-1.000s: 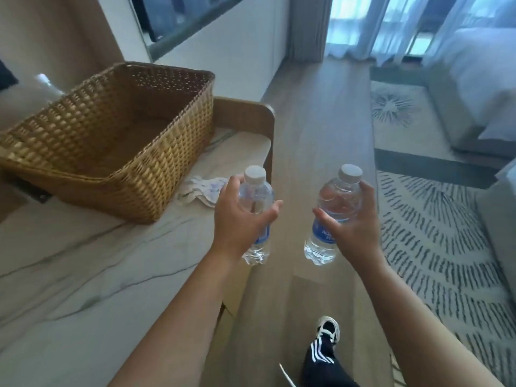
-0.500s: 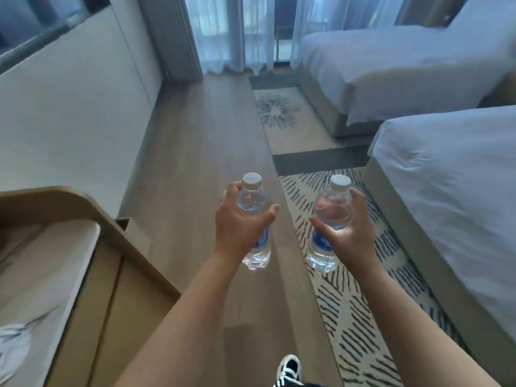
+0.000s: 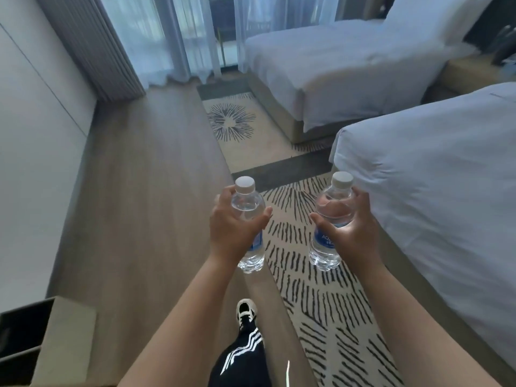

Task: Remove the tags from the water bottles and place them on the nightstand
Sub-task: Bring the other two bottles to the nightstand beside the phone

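We count two water bottles (image 3: 249, 219) (image 3: 331, 222), one per hand: left hand (image 3: 233, 230), right hand (image 3: 353, 230). Two beds (image 3: 335, 68) (image 3: 435, 169); one patterned rug (image 3: 321, 275); possibly one nightstand (image 3: 469, 75), partly hidden.

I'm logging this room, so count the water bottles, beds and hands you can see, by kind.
Water bottles: 2, one in the left hand, one in the right hand
Beds: 2
Hands: 2
Total: 6
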A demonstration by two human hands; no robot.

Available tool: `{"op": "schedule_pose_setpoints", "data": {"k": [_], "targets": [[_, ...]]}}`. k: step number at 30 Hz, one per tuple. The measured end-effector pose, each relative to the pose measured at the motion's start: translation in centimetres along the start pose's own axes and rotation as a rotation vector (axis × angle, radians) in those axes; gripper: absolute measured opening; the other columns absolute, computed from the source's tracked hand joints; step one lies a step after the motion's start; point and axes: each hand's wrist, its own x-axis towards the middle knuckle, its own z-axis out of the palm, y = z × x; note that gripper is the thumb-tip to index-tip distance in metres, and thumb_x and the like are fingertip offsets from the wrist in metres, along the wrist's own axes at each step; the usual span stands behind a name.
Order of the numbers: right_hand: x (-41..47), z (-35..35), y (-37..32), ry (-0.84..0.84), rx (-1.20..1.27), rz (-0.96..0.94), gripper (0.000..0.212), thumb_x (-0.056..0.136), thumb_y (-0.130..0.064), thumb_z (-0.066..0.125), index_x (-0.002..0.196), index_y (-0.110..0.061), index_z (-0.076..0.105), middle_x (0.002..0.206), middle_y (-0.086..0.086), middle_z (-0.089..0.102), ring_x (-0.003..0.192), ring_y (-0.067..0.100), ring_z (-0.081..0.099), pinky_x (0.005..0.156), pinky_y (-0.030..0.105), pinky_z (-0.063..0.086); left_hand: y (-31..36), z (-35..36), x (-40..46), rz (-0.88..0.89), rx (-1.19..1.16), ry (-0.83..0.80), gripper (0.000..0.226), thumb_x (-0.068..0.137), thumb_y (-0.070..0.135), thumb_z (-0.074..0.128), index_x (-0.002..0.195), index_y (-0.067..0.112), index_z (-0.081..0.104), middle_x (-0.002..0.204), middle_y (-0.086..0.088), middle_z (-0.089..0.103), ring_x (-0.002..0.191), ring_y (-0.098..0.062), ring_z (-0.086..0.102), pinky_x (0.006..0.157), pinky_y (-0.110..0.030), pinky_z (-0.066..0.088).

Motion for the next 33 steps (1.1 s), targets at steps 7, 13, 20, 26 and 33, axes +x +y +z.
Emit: {"op": "schedule_pose_setpoints", "data": {"k": [7, 13, 20, 26, 33], "targets": [[14.5, 6.5, 3.1, 0.005, -0.009, 0.015, 0.073, 0.068, -0.037, 0.083, 0.125, -0.026, 0.038, 0.113, -0.002, 0.061, 0.095, 0.002, 0.062, 0.076, 0.002, 0.041, -3.7, 5.9, 15.7, 0.033, -0.01, -0.046, 0.053, 0.063, 0.05, 0.08, 0.104, 0.029, 0.053, 0.101, 0.0, 0.064, 0.091, -0.016, 0.061, 0.075, -0.02, 0.046], [27.6, 11.6, 3.6, 0.048, 0.007, 0.005, 0.075, 0.068, -0.041, 0.081, 0.127, -0.026, 0.037, 0.108, -0.013, 0.057, 0.095, -0.011, 0.058, 0.075, -0.002, 0.039, -4.9, 10.2, 29.8, 0.093, -0.011, -0.109, 0.053, 0.062, 0.055, 0.076, 0.103, 0.034, 0.05, 0.099, 0.001, 0.063, 0.09, -0.015, 0.061, 0.074, -0.024, 0.049], [38.8, 15.1, 6.0, 0.116, 0.001, 0.01, 0.076, 0.068, -0.039, 0.082, 0.128, -0.027, 0.037, 0.112, -0.011, 0.055, 0.098, -0.008, 0.056, 0.078, 0.001, 0.04, -6.2, 15.2, 41.5, 0.08, -0.028, -0.152, 0.058, 0.064, 0.047, 0.08, 0.11, 0.022, 0.055, 0.105, -0.003, 0.064, 0.096, -0.021, 0.062, 0.081, -0.037, 0.054], [49.1, 17.0, 10.2, 0.178, 0.014, 0.034, 0.073, 0.067, -0.041, 0.082, 0.125, -0.03, 0.039, 0.106, -0.028, 0.054, 0.097, -0.016, 0.054, 0.073, -0.001, 0.039, -8.4, 21.7, 51.5, 0.08, -0.047, -0.204, 0.054, 0.067, 0.038, 0.084, 0.11, 0.019, 0.056, 0.103, -0.004, 0.065, 0.094, -0.021, 0.063, 0.083, -0.044, 0.054], [64.7, 17.9, 17.0, 0.26, -0.013, 0.101, 0.077, 0.067, -0.043, 0.082, 0.127, -0.033, 0.036, 0.116, -0.013, 0.053, 0.099, -0.02, 0.051, 0.072, -0.005, 0.037, -8.8, 33.0, 65.5, 0.11, -0.032, -0.269, 0.047, 0.067, 0.038, 0.084, 0.103, 0.029, 0.054, 0.1, 0.0, 0.065, 0.092, -0.017, 0.062, 0.083, -0.039, 0.053]]}}
